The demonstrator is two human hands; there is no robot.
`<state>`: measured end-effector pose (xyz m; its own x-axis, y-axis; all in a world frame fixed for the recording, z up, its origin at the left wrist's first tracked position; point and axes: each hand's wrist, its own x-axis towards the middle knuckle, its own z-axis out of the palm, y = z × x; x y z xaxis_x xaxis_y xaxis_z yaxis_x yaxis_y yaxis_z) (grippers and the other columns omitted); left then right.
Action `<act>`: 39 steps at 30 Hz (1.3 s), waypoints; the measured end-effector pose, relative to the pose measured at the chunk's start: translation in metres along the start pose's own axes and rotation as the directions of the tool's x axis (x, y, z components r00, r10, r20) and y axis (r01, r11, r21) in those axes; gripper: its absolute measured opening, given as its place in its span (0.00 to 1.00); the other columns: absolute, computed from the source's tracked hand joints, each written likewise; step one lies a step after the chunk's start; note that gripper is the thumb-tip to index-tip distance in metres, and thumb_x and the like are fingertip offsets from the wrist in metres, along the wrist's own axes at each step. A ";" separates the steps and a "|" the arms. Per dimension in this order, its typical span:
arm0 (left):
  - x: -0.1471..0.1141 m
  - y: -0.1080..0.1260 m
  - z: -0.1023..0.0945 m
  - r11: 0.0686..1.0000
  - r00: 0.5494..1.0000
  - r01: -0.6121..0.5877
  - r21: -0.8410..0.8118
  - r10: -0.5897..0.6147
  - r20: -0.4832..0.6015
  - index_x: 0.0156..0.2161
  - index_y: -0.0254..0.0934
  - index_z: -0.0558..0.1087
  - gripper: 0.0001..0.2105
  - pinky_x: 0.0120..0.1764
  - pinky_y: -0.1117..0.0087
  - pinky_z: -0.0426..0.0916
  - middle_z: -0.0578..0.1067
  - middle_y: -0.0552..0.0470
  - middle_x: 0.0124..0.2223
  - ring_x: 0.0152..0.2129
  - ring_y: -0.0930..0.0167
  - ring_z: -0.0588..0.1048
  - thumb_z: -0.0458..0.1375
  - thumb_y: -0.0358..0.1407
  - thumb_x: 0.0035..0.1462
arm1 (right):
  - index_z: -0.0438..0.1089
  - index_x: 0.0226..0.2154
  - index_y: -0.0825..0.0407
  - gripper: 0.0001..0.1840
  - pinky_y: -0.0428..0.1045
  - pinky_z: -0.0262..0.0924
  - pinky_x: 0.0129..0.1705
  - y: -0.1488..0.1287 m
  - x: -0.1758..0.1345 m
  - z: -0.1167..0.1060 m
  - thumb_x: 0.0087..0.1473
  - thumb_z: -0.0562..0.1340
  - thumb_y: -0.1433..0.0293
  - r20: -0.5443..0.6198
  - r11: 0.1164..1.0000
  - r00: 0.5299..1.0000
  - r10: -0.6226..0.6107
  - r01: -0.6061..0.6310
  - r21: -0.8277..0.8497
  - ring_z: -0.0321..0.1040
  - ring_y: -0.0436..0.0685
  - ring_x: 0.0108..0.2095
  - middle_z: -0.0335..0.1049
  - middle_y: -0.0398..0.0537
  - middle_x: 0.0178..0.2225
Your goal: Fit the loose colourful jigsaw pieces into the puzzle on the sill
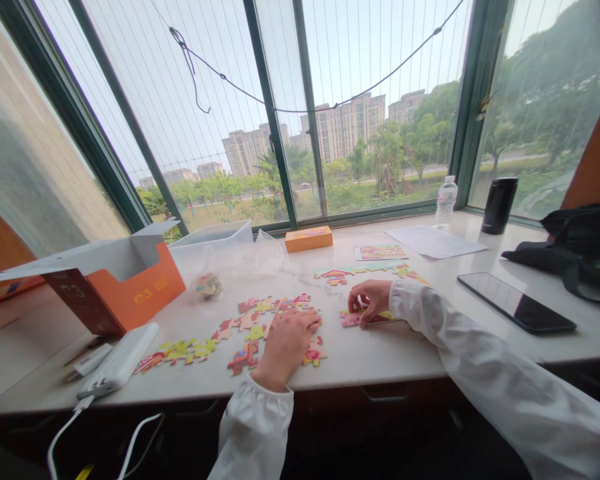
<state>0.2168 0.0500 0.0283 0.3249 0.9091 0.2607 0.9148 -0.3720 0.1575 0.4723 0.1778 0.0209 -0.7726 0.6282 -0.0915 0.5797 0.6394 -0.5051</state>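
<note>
Over the loose puzzle pieces (pixel 255 333) in the middle of the table is my left hand (pixel 287 343), back upward. Its fingers are bent and close together, and what lies under the fingertips is hidden. Farther right, my right hand (pixel 373 300) has its thumb and fingers bent down onto a pink puzzle piece (pixel 350 320) at the lower edge of the partly joined puzzle. Behind that hand runs a joined strip of border pieces (pixel 337 275). More loose pieces, yellow-green ones (pixel 180 351) among them, spread leftward from my left hand.
An orange open box (pixel 145 293), a clear plastic bin (pixel 213 235) and a plastic bag with pieces (pixel 209 285) stand left. A white power bank (pixel 120 360) lies nearer. Behind are a small orange box (pixel 309 239) and a picture card (pixel 380 252); right, a phone (pixel 515 302) and bottle (pixel 446 202).
</note>
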 end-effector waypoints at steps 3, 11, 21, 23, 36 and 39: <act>-0.001 -0.003 0.000 1.000 1.000 0.012 0.007 -0.012 0.003 0.48 0.49 0.77 0.13 0.53 0.63 0.63 0.78 0.55 0.52 0.49 0.67 0.73 0.55 0.35 0.63 | 0.77 0.38 0.50 0.30 0.45 0.58 0.35 0.003 0.000 0.000 0.33 0.74 0.50 0.004 1.000 1.000 -0.018 0.018 0.002 0.63 0.50 0.31 0.72 0.43 0.33; -0.005 0.000 0.003 1.000 1.000 0.011 0.017 -0.010 -0.027 0.48 0.49 0.76 0.12 0.50 0.64 0.65 0.78 0.55 0.49 0.47 0.67 0.73 0.55 0.35 0.63 | 0.76 0.36 0.51 0.29 0.44 0.57 0.31 0.012 0.005 0.005 0.35 0.72 0.47 -0.050 0.993 0.993 -0.111 0.112 0.020 0.61 0.49 0.28 0.72 0.43 0.31; -0.024 -0.052 -0.017 0.977 0.975 0.168 0.135 -0.144 -0.171 0.56 0.47 0.72 0.17 0.51 0.64 0.64 0.78 0.48 0.50 0.49 0.66 0.73 0.49 0.35 0.66 | 0.73 0.30 0.52 0.26 0.46 0.55 0.29 0.012 0.008 0.012 0.52 0.61 0.45 -0.407 0.979 0.894 -0.186 0.203 0.001 0.58 0.49 0.25 0.67 0.43 0.23; -0.027 -0.079 -0.029 0.949 0.956 0.262 0.175 -0.232 -0.178 0.57 0.46 0.71 0.17 0.51 0.62 0.65 0.77 0.46 0.51 0.49 0.64 0.73 0.50 0.36 0.66 | 0.72 0.29 0.52 0.26 0.46 0.54 0.29 0.008 0.010 0.015 0.54 0.60 0.45 -0.459 0.984 0.872 -0.171 0.172 -0.040 0.57 0.49 0.23 0.65 0.42 0.22; -0.042 -0.160 -0.019 0.936 0.915 0.347 0.059 -0.324 -0.242 0.57 0.41 0.70 0.18 0.54 0.66 0.64 0.75 0.49 0.55 0.52 0.66 0.71 0.46 0.37 0.67 | 0.75 0.30 0.52 0.28 0.47 0.50 0.28 0.005 0.017 0.026 0.60 0.52 0.47 -0.445 0.974 0.884 -0.144 0.046 -0.224 0.58 0.50 0.21 0.64 0.43 0.19; -0.042 -0.159 -0.018 0.953 0.932 0.302 0.022 -0.290 -0.219 0.56 0.41 0.72 0.18 0.55 0.66 0.63 0.75 0.50 0.55 0.52 0.66 0.71 0.46 0.36 0.67 | 0.75 0.31 0.51 0.29 0.47 0.50 0.29 0.007 0.015 0.025 0.60 0.52 0.46 -0.428 0.961 0.896 -0.121 -0.002 -0.277 0.60 0.51 0.23 0.67 0.45 0.20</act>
<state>0.0531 0.0673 0.0097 -0.0151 0.9139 0.4057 0.9753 -0.0761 0.2076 0.4580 0.1802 -0.0057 -0.6514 0.6748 0.3467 0.6303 0.7358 -0.2479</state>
